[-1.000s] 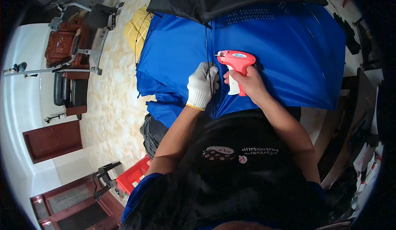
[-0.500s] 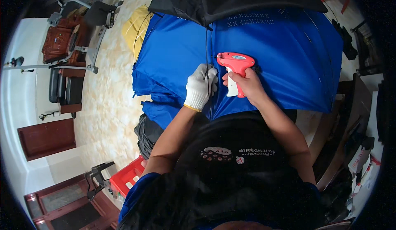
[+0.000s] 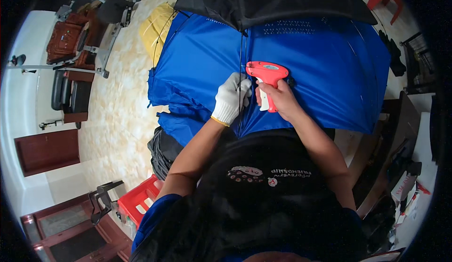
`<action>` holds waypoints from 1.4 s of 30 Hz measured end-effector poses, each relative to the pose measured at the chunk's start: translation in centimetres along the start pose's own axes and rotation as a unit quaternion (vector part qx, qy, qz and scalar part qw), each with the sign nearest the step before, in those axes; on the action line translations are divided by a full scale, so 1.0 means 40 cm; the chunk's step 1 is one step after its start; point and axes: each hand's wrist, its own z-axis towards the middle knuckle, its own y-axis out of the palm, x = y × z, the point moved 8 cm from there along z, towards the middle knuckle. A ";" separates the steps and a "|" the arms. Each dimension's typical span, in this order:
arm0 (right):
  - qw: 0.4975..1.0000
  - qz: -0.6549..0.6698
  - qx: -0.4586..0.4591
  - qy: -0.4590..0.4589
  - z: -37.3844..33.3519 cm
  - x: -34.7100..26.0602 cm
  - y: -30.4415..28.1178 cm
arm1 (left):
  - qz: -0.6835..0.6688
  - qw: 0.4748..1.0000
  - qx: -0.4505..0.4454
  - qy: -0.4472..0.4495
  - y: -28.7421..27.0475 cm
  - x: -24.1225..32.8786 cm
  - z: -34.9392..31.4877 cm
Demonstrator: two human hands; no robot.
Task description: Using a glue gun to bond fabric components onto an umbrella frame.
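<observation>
A blue umbrella canopy (image 3: 310, 78) with thin dark ribs is spread in front of me, its far part beneath black fabric (image 3: 278, 1). My left hand (image 3: 230, 99), in a white knit glove with a yellow cuff, has its fingers closed on the blue cloth beside the middle rib (image 3: 241, 50). In my bare right hand (image 3: 281, 98) is a red tagging gun (image 3: 268, 71) with a white trigger, my fingers wrapped round its grip and trigger. Its needle points left and meets the seam by the rib, just above the gloved fingers. Whether the needle passes through the cloth cannot be seen.
Yellow fabric (image 3: 157, 29) lies on the tiled floor behind the canopy's left side. Dark folded cloth (image 3: 162, 154) and a red plastic crate (image 3: 136, 198) are at my left. A red stool (image 3: 383, 1) stands far right, and a wooden bench (image 3: 386, 139) nearer right.
The tagging gun has shifted slightly left relative to the canopy, so its needle now reaches the rib and seam. My left hand keeps its hold. The whole view has turned a little.
</observation>
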 end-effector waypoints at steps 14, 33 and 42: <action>0.846 -0.043 0.362 -0.389 -0.520 -0.426 -0.233 | -0.111 0.991 -0.063 0.038 -0.177 0.174 -0.033; 0.985 -0.157 -0.016 -0.072 -0.304 -0.142 0.004 | 0.569 0.585 -0.030 0.577 0.057 0.679 -0.138; 0.995 -0.074 -0.003 -0.061 -0.295 -0.107 -0.024 | 0.413 0.829 -0.179 0.332 0.032 0.710 0.371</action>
